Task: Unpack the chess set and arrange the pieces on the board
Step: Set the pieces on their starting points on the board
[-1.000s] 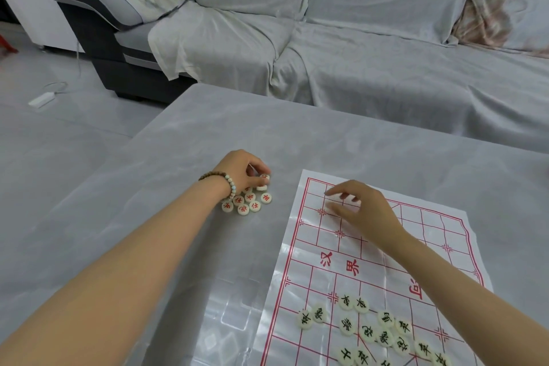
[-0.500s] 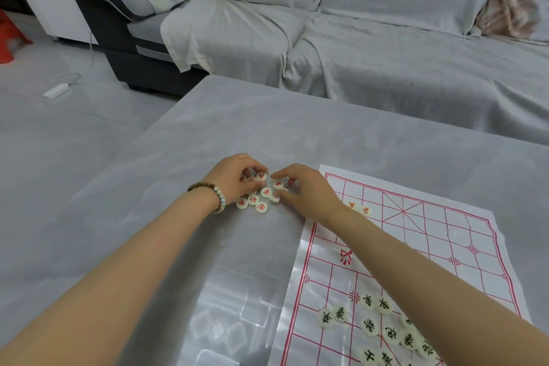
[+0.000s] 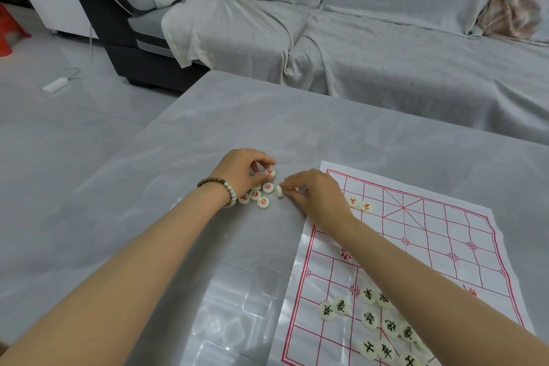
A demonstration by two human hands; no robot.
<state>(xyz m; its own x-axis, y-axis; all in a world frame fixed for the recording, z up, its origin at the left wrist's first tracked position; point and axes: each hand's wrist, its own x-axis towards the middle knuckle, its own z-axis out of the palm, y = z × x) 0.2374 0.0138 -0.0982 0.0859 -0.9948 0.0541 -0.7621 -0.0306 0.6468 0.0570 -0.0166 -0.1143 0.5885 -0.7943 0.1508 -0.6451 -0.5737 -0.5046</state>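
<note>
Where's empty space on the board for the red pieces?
The far end of the red-lined white sheet board is bare from the two red-lettered white discs across to its right edge. Its middle rows are bare too. Crowded: the near end, full of black-lettered white discs, and the red-lettered pile off the board, where the left hand and right hand pinch pieces.

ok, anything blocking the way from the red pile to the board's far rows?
Nothing visible. Bare table lies between the red pile and the board; only two red pieces sit near its far-left corner.
</note>
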